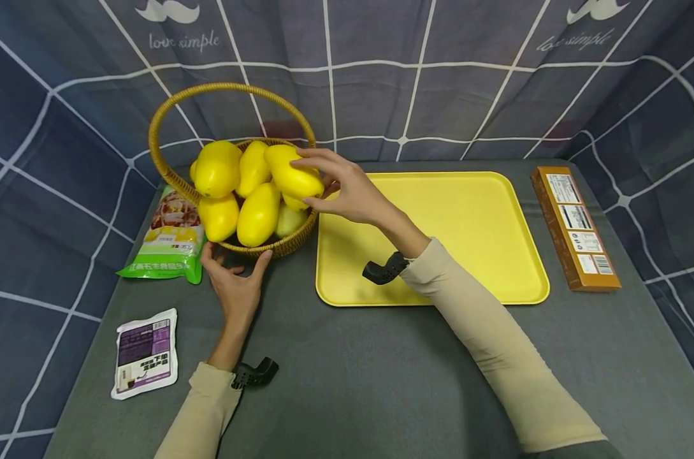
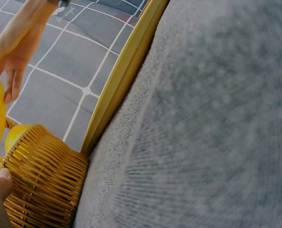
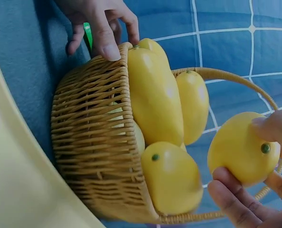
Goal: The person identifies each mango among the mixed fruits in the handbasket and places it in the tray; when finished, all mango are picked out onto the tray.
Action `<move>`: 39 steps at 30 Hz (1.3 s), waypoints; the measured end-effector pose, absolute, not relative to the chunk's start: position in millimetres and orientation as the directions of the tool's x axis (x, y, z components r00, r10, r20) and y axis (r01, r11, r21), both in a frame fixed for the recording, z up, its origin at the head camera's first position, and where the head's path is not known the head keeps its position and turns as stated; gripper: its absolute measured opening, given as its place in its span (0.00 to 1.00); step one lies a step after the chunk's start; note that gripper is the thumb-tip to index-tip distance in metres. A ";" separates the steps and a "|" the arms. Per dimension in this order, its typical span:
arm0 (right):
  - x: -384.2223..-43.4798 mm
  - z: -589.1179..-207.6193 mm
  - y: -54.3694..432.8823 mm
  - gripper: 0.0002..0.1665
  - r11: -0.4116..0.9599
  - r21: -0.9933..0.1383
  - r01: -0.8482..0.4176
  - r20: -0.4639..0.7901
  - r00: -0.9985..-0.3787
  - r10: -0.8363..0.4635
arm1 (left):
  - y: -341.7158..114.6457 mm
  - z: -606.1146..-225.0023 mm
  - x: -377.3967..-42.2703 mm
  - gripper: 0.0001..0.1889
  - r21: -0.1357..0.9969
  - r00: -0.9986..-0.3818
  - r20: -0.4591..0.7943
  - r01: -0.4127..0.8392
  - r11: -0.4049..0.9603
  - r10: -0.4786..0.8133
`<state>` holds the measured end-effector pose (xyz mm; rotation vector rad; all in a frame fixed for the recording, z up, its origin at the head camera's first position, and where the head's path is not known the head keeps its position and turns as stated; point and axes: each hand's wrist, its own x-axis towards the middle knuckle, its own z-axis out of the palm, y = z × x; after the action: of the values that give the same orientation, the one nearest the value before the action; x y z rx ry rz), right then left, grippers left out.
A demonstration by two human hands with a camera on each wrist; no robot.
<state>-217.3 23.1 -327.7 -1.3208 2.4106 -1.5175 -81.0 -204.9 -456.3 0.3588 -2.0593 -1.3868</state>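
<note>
A yellow wicker basket [image 1: 292,241] with a tall hoop handle stands at the back left, heaped with yellow mangoes [image 1: 259,215]. My right hand [image 1: 347,185] grips one mango [image 3: 243,148] between thumb and fingers, over the basket's right side; in the right wrist view a gap shows around it. With thumb and fingers apart, my left hand [image 1: 234,284] holds the basket's front rim. Its thumb [image 2: 1,183] lies on the woven edge in the left wrist view. The mangoes beneath are partly hidden by the top ones.
A yellow tray [image 1: 433,239] lies right of the basket, under my right forearm. Beyond it sits a brown box [image 1: 576,229]. A green food bag [image 1: 169,245] lies beside the basket's left, a purple and white pouch [image 1: 146,354] nearer me. Grid-patterned cloth [image 1: 369,95] hangs behind.
</note>
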 end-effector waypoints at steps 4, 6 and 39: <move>-207.8 -326.9 37.7 0.32 0.168 -0.733 -0.659 0.439 -0.647 -0.624 | -206.5 -455.5 -80.9 0.49 0.910 -0.764 0.338 0.115 0.399 -0.550; -203.2 -327.5 45.1 0.32 0.161 -0.730 -0.665 0.454 -0.647 -0.612 | -206.9 -454.7 -81.1 0.49 0.911 -0.762 0.336 0.113 0.397 -0.554; -232.9 -407.5 87.5 0.33 0.475 -0.742 -0.473 0.213 -0.838 -0.502 | -205.7 -454.6 -80.2 0.48 0.910 -0.768 0.332 0.109 0.400 -0.547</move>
<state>-232.9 87.5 -407.5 -0.8819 2.6684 -1.3256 -80.2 -205.7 -454.6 0.3726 -2.0531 -1.3978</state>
